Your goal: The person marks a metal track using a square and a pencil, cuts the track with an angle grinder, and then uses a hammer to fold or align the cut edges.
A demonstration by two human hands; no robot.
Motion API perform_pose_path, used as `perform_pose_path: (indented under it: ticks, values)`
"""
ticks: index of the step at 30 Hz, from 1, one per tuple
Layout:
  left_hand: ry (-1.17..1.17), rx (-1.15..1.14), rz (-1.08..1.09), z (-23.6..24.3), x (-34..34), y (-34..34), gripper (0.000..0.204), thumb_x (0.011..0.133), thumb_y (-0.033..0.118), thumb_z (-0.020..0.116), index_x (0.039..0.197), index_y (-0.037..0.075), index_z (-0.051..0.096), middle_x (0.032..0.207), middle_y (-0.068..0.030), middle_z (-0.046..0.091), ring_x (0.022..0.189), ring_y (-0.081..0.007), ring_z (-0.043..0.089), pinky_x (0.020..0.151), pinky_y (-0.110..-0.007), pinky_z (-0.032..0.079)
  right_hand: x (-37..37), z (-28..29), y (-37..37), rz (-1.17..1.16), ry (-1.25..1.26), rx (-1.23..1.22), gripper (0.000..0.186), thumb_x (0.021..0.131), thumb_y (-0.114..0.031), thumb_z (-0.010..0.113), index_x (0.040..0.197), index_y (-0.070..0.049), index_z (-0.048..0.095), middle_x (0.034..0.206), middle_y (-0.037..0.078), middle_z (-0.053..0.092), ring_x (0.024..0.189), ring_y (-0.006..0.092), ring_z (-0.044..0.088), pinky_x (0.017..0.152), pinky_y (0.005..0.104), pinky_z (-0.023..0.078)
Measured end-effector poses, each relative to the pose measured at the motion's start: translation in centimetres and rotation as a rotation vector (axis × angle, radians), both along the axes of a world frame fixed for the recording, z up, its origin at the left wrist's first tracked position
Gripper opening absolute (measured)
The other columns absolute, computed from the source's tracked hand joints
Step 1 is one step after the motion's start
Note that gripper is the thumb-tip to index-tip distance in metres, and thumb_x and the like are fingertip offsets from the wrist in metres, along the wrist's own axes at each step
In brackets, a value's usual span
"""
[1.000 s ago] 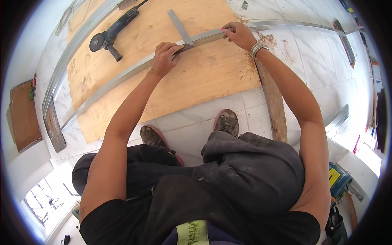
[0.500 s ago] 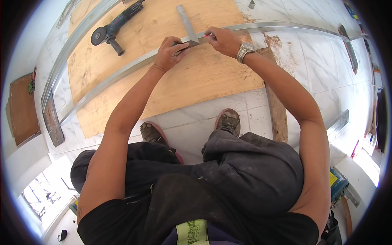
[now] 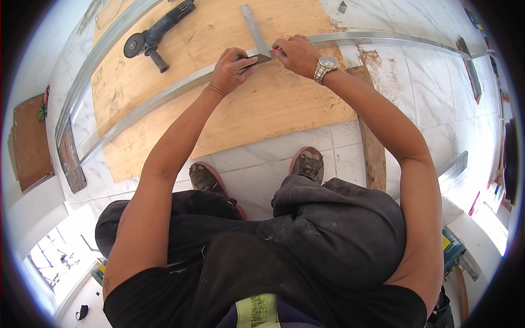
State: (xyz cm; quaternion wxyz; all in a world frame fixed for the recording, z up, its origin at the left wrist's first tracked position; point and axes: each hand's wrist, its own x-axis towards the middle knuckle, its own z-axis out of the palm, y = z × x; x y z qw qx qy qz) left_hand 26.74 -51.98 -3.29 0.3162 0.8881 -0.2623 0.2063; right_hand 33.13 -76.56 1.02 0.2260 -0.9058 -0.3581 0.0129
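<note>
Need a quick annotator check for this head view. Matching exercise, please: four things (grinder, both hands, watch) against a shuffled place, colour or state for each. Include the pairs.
Things
1. Grinder
2. Left hand
3. Watch
4. Right hand

Place, colour or state
A. Silver
B. Pinches a thin pink thing
C. Lies on the plywood, untouched
D. Holds the square by its dark stock

Pairs
1-C
2-D
3-A
4-B
</note>
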Motion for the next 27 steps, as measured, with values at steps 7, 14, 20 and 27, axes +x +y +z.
perform_pose_path:
  ticks: [7,14,20,27]
  values:
    - [0.011,0.016,-0.002,-0.1,0.0,0.1,0.029,0.078,0.011,0.085,0.106,0.017,0.079,0.096,-0.0050,0.062,0.089,-0.0236,0.061,0.077,-0.036,0.054,-0.1,-0.1,0.2,0.039,-0.041,-0.048,0.020,0.099,-0.027,0.054,0.098,-0.011,0.067,0.073,0.013,0.069,0.077,0.0332,0.067,0.096,0.0463,0.047]
    - [0.024,0.015,-0.001,-0.2,0.1,0.2,0.030,0.079,0.010,0.085,0.107,0.017,0.079,0.097,-0.0056,0.062,0.090,-0.0239,0.061,0.077,-0.036,0.054,0.9,0.1,1.5,0.050,-0.164,-0.216,0.019,0.097,-0.024,0.056,0.094,-0.010,0.068,0.070,0.009,0.069,0.075,0.0289,0.066,0.093,0.0432,0.045]
    - [0.015,0.016,-0.013,-0.3,0.2,0.3,0.030,0.078,0.010,0.085,0.107,0.017,0.080,0.098,-0.0056,0.062,0.090,-0.0244,0.061,0.078,-0.037,0.055,1.6,0.1,1.8,0.065,-0.015,-0.159,0.019,0.093,-0.022,0.056,0.086,-0.008,0.067,0.067,0.012,0.068,0.068,0.0329,0.066,0.089,0.0450,0.047]
    - [0.021,0.037,-0.015,0.0,0.1,0.2,0.030,0.077,0.010,0.086,0.107,0.015,0.079,0.098,-0.0058,0.062,0.092,-0.0250,0.061,0.079,-0.037,0.054,0.8,1.7,2.0,0.071,-0.053,-0.153,0.013,0.089,-0.018,0.059,0.086,-0.009,0.068,0.071,0.015,0.069,0.070,0.0369,0.066,0.073,0.0473,0.053]
